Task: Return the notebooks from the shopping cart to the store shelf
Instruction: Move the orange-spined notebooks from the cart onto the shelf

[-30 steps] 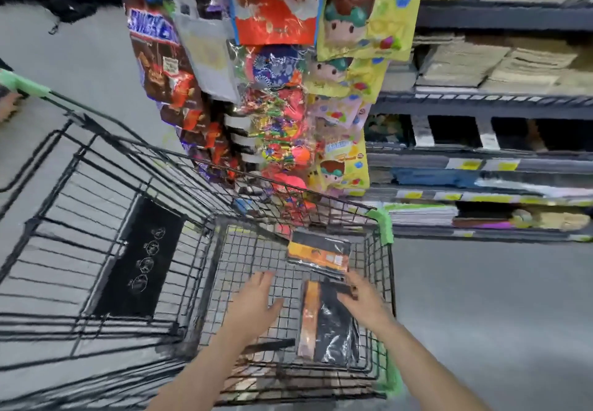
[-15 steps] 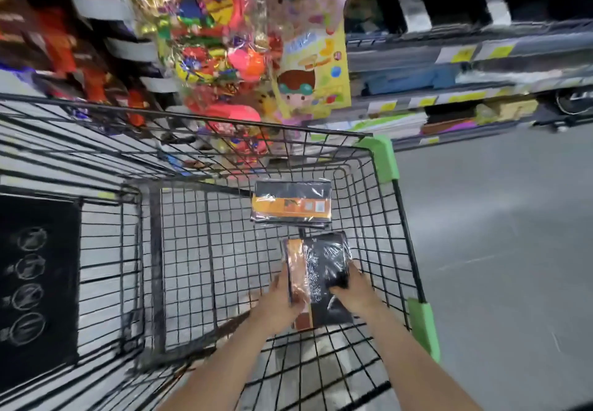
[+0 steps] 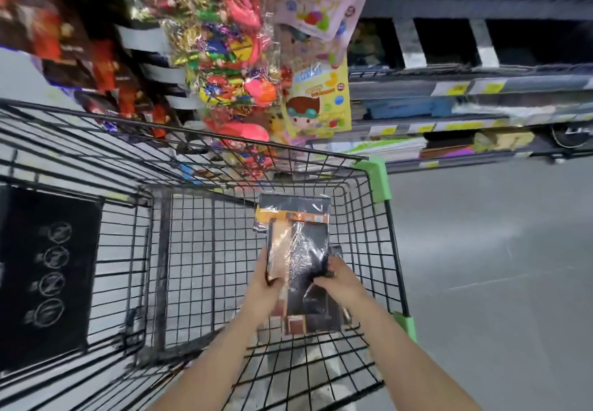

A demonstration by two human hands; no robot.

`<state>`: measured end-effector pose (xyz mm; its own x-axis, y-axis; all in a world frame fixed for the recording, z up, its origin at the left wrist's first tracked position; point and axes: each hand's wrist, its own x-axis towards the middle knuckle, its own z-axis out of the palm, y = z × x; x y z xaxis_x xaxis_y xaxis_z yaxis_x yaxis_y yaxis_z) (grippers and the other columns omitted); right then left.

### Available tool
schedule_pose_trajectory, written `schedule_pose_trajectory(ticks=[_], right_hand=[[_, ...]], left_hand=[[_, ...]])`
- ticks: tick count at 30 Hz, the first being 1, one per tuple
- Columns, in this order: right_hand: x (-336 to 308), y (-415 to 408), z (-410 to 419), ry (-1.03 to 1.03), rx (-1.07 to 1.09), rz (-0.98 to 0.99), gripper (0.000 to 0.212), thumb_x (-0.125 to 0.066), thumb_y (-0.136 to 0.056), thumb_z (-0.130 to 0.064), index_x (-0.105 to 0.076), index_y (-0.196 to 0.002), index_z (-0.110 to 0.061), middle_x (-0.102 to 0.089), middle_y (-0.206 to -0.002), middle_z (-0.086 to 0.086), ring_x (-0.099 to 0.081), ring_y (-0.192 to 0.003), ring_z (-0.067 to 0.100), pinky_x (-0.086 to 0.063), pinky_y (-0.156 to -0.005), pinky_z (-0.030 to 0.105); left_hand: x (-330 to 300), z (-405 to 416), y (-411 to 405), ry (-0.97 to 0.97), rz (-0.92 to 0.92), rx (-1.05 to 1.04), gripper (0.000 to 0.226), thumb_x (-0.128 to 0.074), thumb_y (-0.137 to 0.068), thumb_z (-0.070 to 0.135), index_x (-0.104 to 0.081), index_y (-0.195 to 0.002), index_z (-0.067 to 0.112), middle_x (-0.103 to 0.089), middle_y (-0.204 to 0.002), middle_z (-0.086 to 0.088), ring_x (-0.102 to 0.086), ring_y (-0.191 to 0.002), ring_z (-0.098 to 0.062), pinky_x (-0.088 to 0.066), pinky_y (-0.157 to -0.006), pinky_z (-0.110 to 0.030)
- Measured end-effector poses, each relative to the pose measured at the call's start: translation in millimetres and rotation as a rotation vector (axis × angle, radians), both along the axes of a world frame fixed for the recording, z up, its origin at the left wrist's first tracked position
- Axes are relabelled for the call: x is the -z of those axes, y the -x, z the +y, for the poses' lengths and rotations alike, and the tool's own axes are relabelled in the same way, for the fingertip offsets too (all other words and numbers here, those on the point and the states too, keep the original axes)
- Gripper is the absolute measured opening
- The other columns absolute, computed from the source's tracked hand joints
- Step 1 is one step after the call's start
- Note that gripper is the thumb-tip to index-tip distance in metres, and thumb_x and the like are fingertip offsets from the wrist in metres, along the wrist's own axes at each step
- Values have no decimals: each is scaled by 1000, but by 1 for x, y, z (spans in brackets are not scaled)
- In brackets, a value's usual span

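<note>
A black wire-mesh shopping cart [image 3: 199, 250] with green plastic corner guards is being viewed from above, its basket taking up the lower left and centre of the view. A black notebook wrapped in clear shiny plastic, with an orange strip down its left edge [image 3: 298, 253], is being held above the cart floor by both hands. The left hand [image 3: 268, 285] is being kept closed around the notebook's lower left edge, fingers curled under it and the thumb side against the orange strip. The right hand [image 3: 337, 279] is being pressed to the lower right edge, fingers wrapped narrowly over the plastic. A second wrapped black notebook with an orange band across it [image 3: 293, 211] is being left lying on the cart floor near the far wall, partly covered in the view by the held one. More dark wrapped notebooks [image 3: 316, 314] are being seen beneath the hands, on the mesh; their number cannot be told. A black panel with white circular symbols [image 3: 48, 276] is being shown on the left of the cart. Beyond the cart, hanging packets of bright toys and sweets [image 3: 231, 57] are being displayed, and to the right a dark metal store shelf with yellow price tags [image 3: 465, 89] is being seen above a grey floor [image 3: 497, 266].
</note>
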<state>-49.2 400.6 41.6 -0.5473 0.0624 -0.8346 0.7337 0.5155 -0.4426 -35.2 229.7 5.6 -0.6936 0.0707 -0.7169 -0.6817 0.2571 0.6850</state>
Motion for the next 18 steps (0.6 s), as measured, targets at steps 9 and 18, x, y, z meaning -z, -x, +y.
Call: schedule_pose_trajectory(ticks=[9, 18], right_hand=[[7, 66, 0, -165, -181, 262, 54, -66, -83, -20, -45, -132, -13, -50, -128, 10, -53, -113, 24, -42, -101, 32], [94, 94, -2, -363, 3, 249, 59, -77, -72, -34, -49, -115, -4, -61, -113, 17, -61, -101, 30, -48, -84, 34]], left_hand=[[-26, -84, 33, 4, -21, -257, 70, -59, -87, 3, -29, -141, 36, -63, -111, -5, -65, -91, -21, -55, -82, -43], [24, -110, 25, 132, -37, -406, 69, -55, -89, 3, -28, -142, 38, -59, -115, -5, -61, -82, -18, -50, -77, -33]])
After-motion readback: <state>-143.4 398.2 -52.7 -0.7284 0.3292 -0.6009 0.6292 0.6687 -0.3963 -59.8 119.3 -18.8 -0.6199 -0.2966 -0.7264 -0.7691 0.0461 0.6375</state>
